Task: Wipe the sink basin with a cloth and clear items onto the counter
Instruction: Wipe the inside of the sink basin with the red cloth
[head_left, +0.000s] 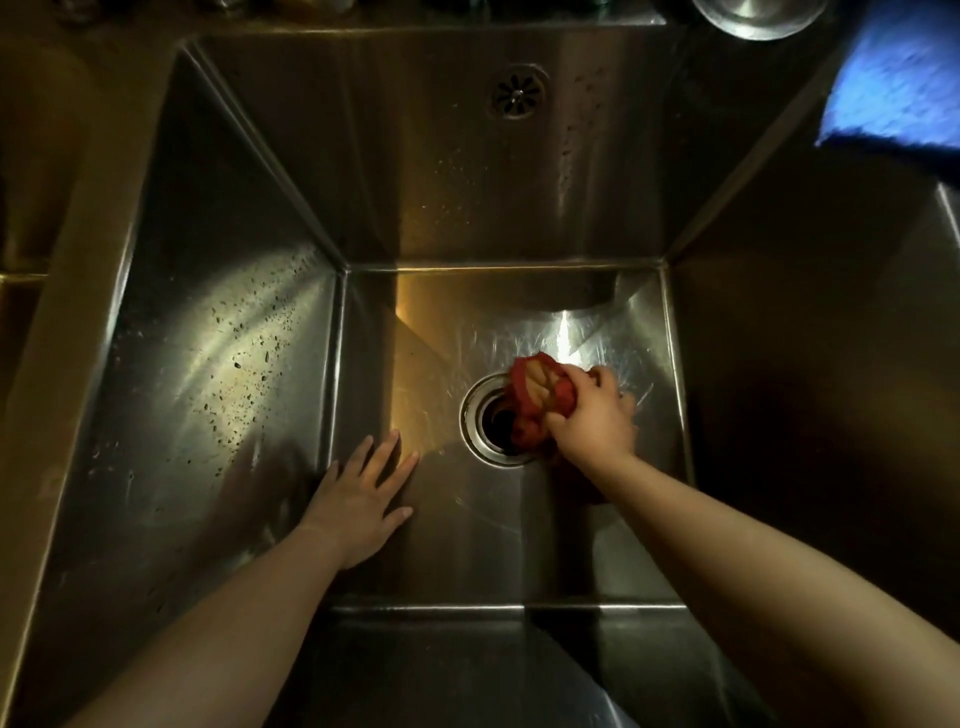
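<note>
Cloth (537, 397): red with a paler patch, bunched, found on the sink (249, 338) floor at the right edge of the drain (480, 423), partly overlapping the opening. Sink noted as deep, square, stainless steel, viewed from above under dim, warm light. A bright reflection is seen on the floor just behind the cloth, with wet streaks around it. The left wall is speckled with droplets and dark flecks. Fewer droplets are seen on the back wall, where a round slotted overflow (518, 94) is set high up. A blurred blue item (904, 78) is seen past the far right corner, and a round steel vessel (758, 18) is cut off by the top edge beside it; neither can be identified further. Right hand (597, 421): reached down into the basin with the forearm bare, fingers curled around the cloth, which is gripped from the right and held down at the floor; the fingertips on the far side are blurred. Left hand (358, 499): laid palm down on the floor near the left wall, fingers straight and slightly spread, pointed toward the back; nothing is held. The two hands are well apart, with the drain between them.
</note>
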